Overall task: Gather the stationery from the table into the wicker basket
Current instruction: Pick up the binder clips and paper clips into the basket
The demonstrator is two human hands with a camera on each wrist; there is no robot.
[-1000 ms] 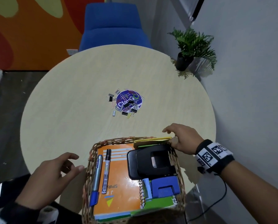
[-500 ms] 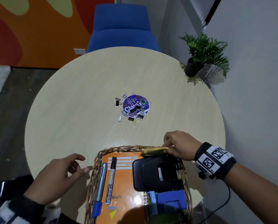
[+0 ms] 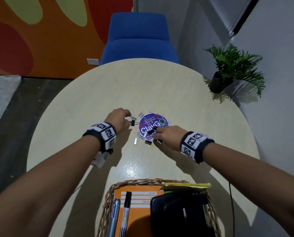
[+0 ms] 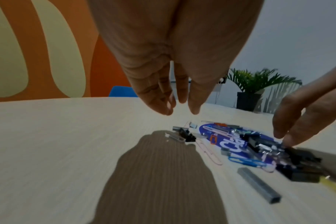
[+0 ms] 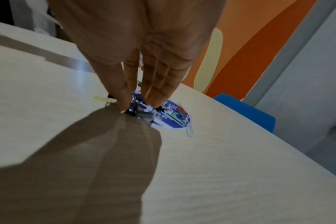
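The round table carries the basket at its near edge, and clips lie scattered over a sticker at its middle. The left hand hovers released beside them; the right hand pinches a black clip.

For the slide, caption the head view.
Both hands, left hand and right hand, reach the clips mid-table; wicker basket waits nearby.

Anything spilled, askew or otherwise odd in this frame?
Yes: paper clips, binder clips and a staple strip lie scattered loose over and around the round purple sticker at mid-table, like a spill. In the wicker basket, a yellow pad sits askew on the far rim, overhanging it.
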